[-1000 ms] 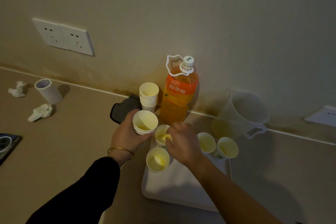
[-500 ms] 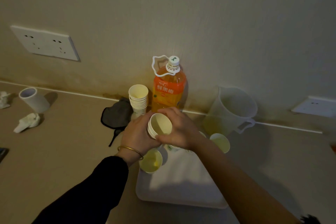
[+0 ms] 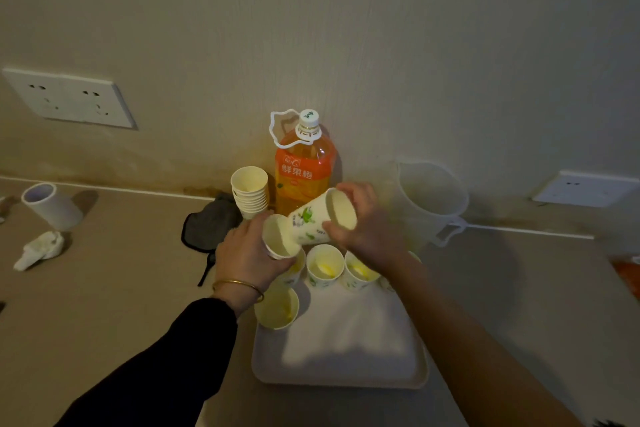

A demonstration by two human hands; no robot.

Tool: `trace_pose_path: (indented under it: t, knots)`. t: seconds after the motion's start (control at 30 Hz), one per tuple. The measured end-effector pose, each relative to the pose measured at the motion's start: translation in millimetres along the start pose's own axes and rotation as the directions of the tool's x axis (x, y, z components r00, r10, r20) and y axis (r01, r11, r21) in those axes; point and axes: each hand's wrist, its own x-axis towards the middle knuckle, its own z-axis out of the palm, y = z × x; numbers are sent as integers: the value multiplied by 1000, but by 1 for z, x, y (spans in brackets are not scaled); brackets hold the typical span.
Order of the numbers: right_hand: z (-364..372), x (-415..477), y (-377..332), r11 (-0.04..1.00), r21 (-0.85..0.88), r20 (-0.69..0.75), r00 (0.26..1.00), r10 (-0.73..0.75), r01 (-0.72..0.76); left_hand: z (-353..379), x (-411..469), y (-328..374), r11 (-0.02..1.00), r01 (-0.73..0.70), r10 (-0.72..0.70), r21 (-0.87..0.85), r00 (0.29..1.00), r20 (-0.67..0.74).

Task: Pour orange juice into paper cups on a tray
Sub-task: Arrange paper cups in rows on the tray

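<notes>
A green-printed white paper cup (image 3: 310,222) is gripped, tilted, by the right hand (image 3: 367,229). Its base is seated in a plain white paper cup (image 3: 277,237) clasped by the left hand (image 3: 246,253). Both are held over the white rectangular tray (image 3: 346,364), beside three filled cups (image 3: 325,267). The capped orange juice bottle (image 3: 304,173) is stood behind.

Before you, a beige countertop (image 3: 121,305) meets the wall. A white tray (image 3: 339,383) sits on it nearest you. Behind the tray, against the wall, stand an orange juice bottle (image 3: 304,177), a stack of paper cups (image 3: 250,194) just to its left and a clear plastic jug (image 3: 429,198) to its right. A dark cloth (image 3: 207,225) lies left of the stack. Farther left are a white cup (image 3: 52,206) and a crumpled tissue (image 3: 40,248).
</notes>
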Motion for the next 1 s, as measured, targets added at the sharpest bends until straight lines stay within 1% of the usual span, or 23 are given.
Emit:
trace_pose_path:
  t: [0.03,0.07,0.1,0.17,0.2,0.23,0.33,0.4,0.5,0.77,0.83,0.93,1.0]
  knots:
    - [-6,0,3,999,-36,-7,1000,29,-29,-1,0,-2,999,37,-37,23,999,-17]
    - [-12,0,7,994,-106,17,999,39,-37,-2,0,-4,997,71,-70,26,997,-32]
    - [-16,-1,11,977,-213,75,996,40,-23,-2,0,-5,995,95,-95,16,994,-50]
    - [-17,-8,20,892,-444,240,970,27,85,-2,-1,-5,992,125,-126,-16,988,-86]
    - [-15,-13,25,849,-508,312,950,26,144,-2,-2,-5,991,133,-135,-32,985,-106]
    - [-10,-21,30,825,-535,368,929,35,182,-2,-3,-6,990,134,-139,-49,983,-123]
    - [12,-45,47,787,-553,500,865,50,274,-1,-5,-8,987,127,-140,-98,980,-142]
    - [28,-58,56,792,-532,543,838,48,299,-2,-6,-11,983,141,-156,-114,978,-137]
    - [47,-67,68,797,-512,534,846,4,319,-3,-9,-13,977,160,-178,-145,976,-125]
    - [63,-66,69,728,-539,508,853,-122,425,-5,-10,-12,970,191,-205,-151,975,-87]
    - [65,-65,68,719,-552,518,849,-101,422,-5,-10,-10,970,192,-205,-151,976,-77]
    - [68,-63,66,745,-546,540,841,-38,384,-4,-9,-8,970,184,-195,-157,979,-57]
    - [69,-63,68,744,-548,540,841,-35,383,-3,-9,-6,970,170,-180,-174,983,-43]
